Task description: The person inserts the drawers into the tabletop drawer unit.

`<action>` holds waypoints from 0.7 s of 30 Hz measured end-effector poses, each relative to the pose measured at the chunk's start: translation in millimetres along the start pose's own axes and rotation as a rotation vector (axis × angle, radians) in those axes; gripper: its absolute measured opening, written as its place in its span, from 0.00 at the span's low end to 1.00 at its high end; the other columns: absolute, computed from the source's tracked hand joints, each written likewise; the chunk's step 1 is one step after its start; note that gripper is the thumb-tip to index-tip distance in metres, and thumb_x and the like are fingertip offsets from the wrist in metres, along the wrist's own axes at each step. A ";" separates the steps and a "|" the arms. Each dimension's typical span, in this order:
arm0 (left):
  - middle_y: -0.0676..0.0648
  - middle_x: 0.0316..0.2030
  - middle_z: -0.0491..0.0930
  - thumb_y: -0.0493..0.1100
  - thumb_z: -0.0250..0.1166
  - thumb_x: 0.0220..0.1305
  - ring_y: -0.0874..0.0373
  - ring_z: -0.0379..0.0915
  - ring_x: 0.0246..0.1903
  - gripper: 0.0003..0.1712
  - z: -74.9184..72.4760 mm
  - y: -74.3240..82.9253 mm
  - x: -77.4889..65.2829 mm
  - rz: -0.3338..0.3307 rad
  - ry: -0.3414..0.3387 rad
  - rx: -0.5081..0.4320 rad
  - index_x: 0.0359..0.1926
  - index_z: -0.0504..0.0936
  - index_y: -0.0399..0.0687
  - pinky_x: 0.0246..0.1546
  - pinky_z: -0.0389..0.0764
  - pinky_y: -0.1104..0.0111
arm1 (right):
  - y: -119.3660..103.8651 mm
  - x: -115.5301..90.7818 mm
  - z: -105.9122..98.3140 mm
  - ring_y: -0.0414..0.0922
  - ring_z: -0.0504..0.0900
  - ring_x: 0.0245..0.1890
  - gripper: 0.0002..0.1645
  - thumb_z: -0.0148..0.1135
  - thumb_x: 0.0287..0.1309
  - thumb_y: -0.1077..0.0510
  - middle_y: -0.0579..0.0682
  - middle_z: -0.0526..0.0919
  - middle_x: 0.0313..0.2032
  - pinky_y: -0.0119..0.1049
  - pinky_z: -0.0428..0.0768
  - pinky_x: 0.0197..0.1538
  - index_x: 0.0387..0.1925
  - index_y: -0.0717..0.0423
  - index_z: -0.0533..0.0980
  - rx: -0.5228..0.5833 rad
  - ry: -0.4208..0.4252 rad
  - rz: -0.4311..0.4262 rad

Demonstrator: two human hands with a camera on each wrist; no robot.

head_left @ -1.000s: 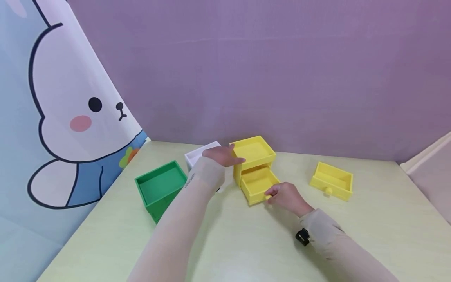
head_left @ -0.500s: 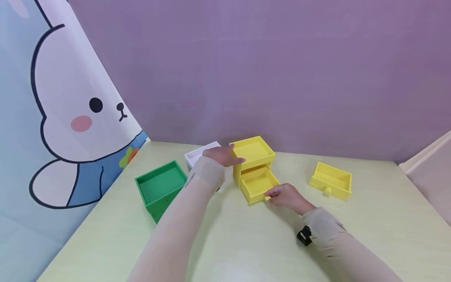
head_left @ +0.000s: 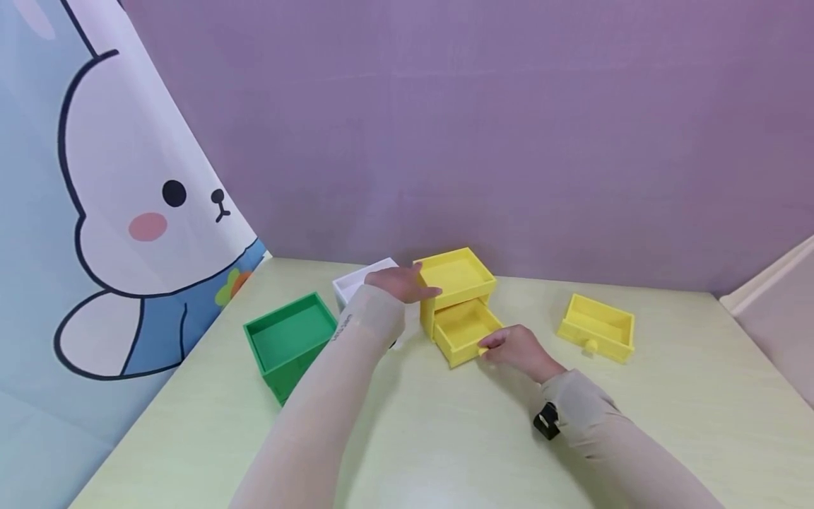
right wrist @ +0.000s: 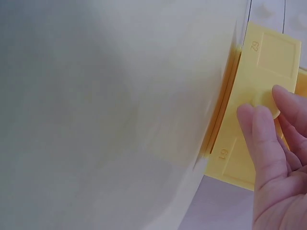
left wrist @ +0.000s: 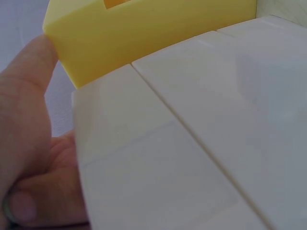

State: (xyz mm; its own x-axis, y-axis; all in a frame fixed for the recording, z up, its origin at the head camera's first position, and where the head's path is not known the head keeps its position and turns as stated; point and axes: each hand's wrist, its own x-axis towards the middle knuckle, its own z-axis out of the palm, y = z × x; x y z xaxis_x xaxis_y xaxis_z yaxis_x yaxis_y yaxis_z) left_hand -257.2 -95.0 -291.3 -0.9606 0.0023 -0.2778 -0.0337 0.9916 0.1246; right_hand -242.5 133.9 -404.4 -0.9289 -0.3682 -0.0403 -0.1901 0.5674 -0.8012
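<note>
In the head view my left hand [head_left: 396, 283] reaches over the white drawer cabinet [head_left: 350, 280] and holds the left side of the yellow drawer cabinet [head_left: 458, 272], thumb near its front rim. The left wrist view shows a finger at a corner of the yellow cabinet [left wrist: 158, 36], with other fingers curled by the white cabinet [left wrist: 182, 134]. A yellow drawer [head_left: 467, 329] sticks partly out of the lower opening; the upper opening has no drawer front. My right hand [head_left: 518, 351] pinches the drawer's round knob [right wrist: 266, 101] between thumb and fingers.
A second yellow drawer [head_left: 598, 326] with a knob lies apart on the right of the table [head_left: 432, 438]. The green drawer cabinet [head_left: 292, 339] stands at the left, partly behind my left forearm. A purple cloth wall [head_left: 445, 141] rises just behind the cabinets.
The yellow drawer has slid slightly further into its cabinet, my right hand going with it on the knob. My left hand stays in place on the yellow cabinet.
</note>
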 end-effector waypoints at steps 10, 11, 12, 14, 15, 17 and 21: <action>0.48 0.66 0.67 0.74 0.45 0.63 0.51 0.67 0.62 0.45 1.3 1.3 -0.1 0.009 0.023 0.031 0.75 0.50 0.61 0.56 0.68 0.52 | -0.4 4.6 6.6 0.42 0.81 0.28 0.11 0.68 0.47 0.67 0.55 0.86 0.31 0.35 0.79 0.35 0.36 0.69 0.84 -0.001 0.007 0.011; 0.48 0.66 0.67 0.74 0.45 0.63 0.51 0.67 0.62 0.45 1.5 1.1 -0.2 0.008 0.022 0.028 0.75 0.50 0.61 0.57 0.67 0.53 | -1.3 5.6 7.9 0.41 0.81 0.28 0.11 0.68 0.47 0.67 0.55 0.86 0.31 0.35 0.79 0.34 0.36 0.68 0.84 -0.004 0.006 0.010; 0.48 0.66 0.67 0.74 0.45 0.63 0.51 0.66 0.62 0.45 1.5 1.1 -0.7 0.009 0.022 0.024 0.75 0.50 0.61 0.57 0.67 0.53 | -2.4 6.5 8.8 0.41 0.81 0.27 0.11 0.68 0.47 0.67 0.55 0.86 0.30 0.35 0.79 0.34 0.36 0.68 0.84 -0.010 0.005 0.009; 0.48 0.66 0.67 0.74 0.45 0.63 0.50 0.66 0.62 0.45 1.6 1.2 -1.9 0.007 0.020 0.013 0.75 0.51 0.61 0.58 0.66 0.52 | -4.8 8.7 10.1 0.41 0.81 0.26 0.10 0.68 0.47 0.68 0.54 0.86 0.29 0.35 0.79 0.34 0.35 0.68 0.84 -0.011 0.012 0.020; 0.48 0.67 0.67 0.74 0.45 0.63 0.51 0.66 0.62 0.45 1.7 1.4 -2.5 0.004 0.019 0.008 0.75 0.51 0.62 0.58 0.66 0.52 | -5.7 9.7 10.4 0.41 0.81 0.26 0.10 0.67 0.47 0.68 0.54 0.86 0.29 0.35 0.79 0.34 0.35 0.68 0.84 -0.016 0.014 0.018; 0.49 0.67 0.66 0.73 0.45 0.63 0.51 0.65 0.63 0.45 1.6 1.5 -3.8 -0.003 0.019 -0.001 0.75 0.51 0.62 0.59 0.65 0.53 | -7.2 12.5 10.8 0.41 0.80 0.26 0.10 0.68 0.47 0.68 0.54 0.86 0.30 0.36 0.79 0.35 0.35 0.67 0.84 -0.021 0.022 0.028; 0.49 0.67 0.65 0.73 0.45 0.63 0.52 0.64 0.63 0.45 1.2 1.8 -4.4 0.001 0.024 -0.005 0.75 0.51 0.61 0.59 0.65 0.53 | -8.0 18.8 11.7 0.42 0.81 0.28 0.10 0.67 0.49 0.67 0.54 0.86 0.32 0.37 0.79 0.37 0.37 0.67 0.83 -0.016 0.018 0.051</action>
State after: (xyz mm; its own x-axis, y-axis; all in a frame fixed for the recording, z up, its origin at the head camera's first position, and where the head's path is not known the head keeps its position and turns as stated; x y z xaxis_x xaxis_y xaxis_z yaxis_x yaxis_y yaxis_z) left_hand -252.7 -93.1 -291.0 -0.9671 0.0004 -0.2544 -0.0338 0.9909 0.1302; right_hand -254.7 113.8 -405.8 -0.9432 -0.3249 -0.0701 -0.1470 0.5967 -0.7889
